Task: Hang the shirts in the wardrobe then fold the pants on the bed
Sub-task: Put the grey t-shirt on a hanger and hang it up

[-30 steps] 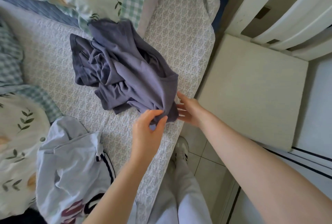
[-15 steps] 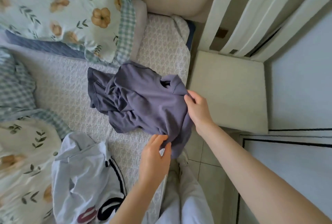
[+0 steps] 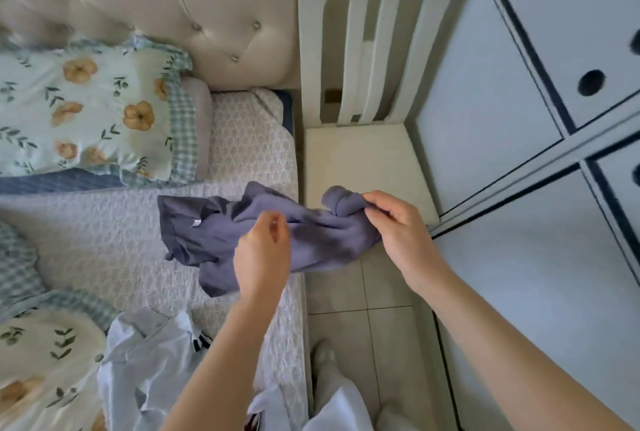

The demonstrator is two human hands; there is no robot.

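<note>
A floral pillow (image 3: 86, 112) and a white garment (image 3: 145, 354) lie on the bed (image 3: 104, 240). The purple shirt (image 3: 214, 233) stretches past the bed's edge. My left hand (image 3: 263, 254) curls over it, but I cannot tell if it grips. My right hand (image 3: 398, 226) clutches its bunched end in front of the white chair (image 3: 363, 167), beside the closed wardrobe doors (image 3: 502, 119).

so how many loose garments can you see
2: the purple garment, in the left hand and right hand at the bed's edge, and a pale shirt lower left. More may be hidden.
</note>
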